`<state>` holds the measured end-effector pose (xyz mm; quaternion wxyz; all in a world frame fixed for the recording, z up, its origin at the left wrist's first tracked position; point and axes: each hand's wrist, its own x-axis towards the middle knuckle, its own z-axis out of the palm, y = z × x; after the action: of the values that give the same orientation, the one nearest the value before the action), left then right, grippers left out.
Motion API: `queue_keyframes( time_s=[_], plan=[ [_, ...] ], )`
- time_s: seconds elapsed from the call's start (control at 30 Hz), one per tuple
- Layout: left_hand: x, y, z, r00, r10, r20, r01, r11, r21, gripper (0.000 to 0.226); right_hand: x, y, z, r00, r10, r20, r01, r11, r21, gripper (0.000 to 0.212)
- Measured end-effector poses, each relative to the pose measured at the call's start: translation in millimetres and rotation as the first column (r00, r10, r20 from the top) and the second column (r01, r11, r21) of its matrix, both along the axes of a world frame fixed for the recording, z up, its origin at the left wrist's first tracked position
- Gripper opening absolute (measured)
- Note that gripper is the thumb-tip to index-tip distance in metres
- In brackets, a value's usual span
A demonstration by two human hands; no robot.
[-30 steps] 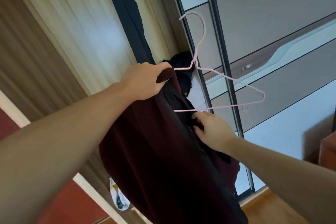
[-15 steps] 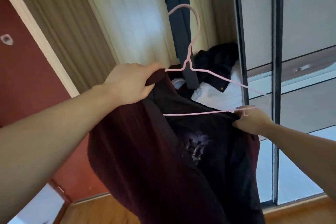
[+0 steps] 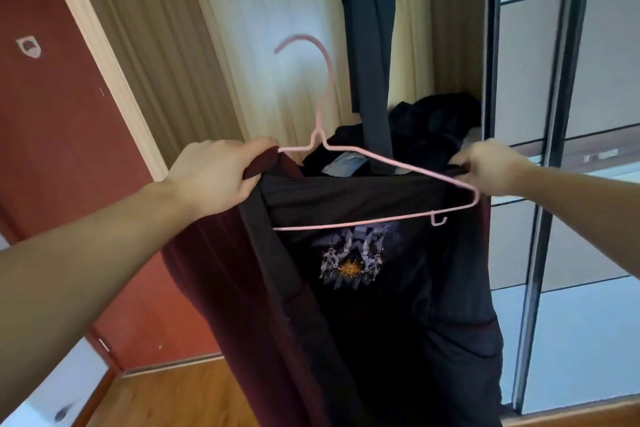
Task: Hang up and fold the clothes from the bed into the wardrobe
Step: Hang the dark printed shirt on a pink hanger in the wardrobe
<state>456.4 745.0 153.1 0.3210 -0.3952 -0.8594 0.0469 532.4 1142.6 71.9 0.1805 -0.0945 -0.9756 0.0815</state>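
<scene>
A dark maroon T-shirt [image 3: 363,315] with a small printed graphic hangs in front of me, its neck opening stretched wide. A thin pink wire hanger [image 3: 377,163] sits partly inside the shirt, hook pointing up. My left hand [image 3: 214,173] grips the shirt's left shoulder together with the hanger's left end. My right hand [image 3: 491,166] pinches the shirt's right shoulder at the hanger's right corner.
Behind the shirt a heap of dark and white clothes [image 3: 426,128] lies by the beige curtain [image 3: 249,45], and a dark garment [image 3: 370,28] hangs down. The wardrobe's sliding doors [image 3: 568,149] fill the right. A red wall [image 3: 52,132] stands left; wooden floor [image 3: 166,395] below.
The view has swung left and levelled. My right hand has moved from the shirt's middle out to its right shoulder, spreading the neck so that the printed graphic shows.
</scene>
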Motion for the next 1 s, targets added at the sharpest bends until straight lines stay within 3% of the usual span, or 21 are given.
queue_keyframes(
  time_s=[0.17, 0.23, 0.37, 0.53, 0.7, 0.77, 0.93, 1.0],
  plan=[
    [-7, 3, 2, 0.990, 0.136, -0.034, -0.136, 0.991, 0.020, 0.037, -3, -10, 24, 0.985, 0.018, -0.169, -0.083, 0.918, -0.387, 0.013],
    [-8, 10, 1, 0.983, 0.176, -0.045, -0.176, 0.984, 0.001, 0.035, -6, -17, 31, 0.977, 0.012, -0.214, -0.105, 0.897, -0.430, 0.015],
    [-9, 30, -4, 0.977, 0.211, -0.015, -0.211, 0.977, 0.010, 0.033, -7, -40, 60, 0.972, 0.018, -0.234, -0.066, 0.978, -0.196, 0.019],
    [-3, 60, -4, 0.973, 0.145, 0.182, -0.186, 0.956, 0.229, 0.035, -12, -108, 101, 0.950, -0.007, -0.312, 0.032, 0.997, 0.075, 0.024],
    [-4, 58, 15, 0.974, 0.021, 0.225, -0.125, 0.879, 0.461, 0.032, -5, -124, 117, 0.963, 0.086, -0.255, -0.086, 0.996, 0.013, 0.035],
    [-4, 58, 22, 0.977, -0.004, 0.213, -0.102, 0.866, 0.489, 0.031, 2, -116, 124, 0.967, 0.168, -0.190, -0.183, 0.981, -0.069, 0.036],
    [-2, 65, 29, 0.987, -0.038, 0.158, -0.046, 0.867, 0.496, 0.028, 11, -98, 139, 0.949, 0.260, -0.180, -0.263, 0.965, 0.009, 0.029],
    [-1, 68, 31, 0.989, -0.062, 0.134, -0.012, 0.872, 0.490, 0.027, 10, -101, 144, 0.946, 0.301, -0.122, -0.308, 0.950, -0.041, 0.034]
  ],
)
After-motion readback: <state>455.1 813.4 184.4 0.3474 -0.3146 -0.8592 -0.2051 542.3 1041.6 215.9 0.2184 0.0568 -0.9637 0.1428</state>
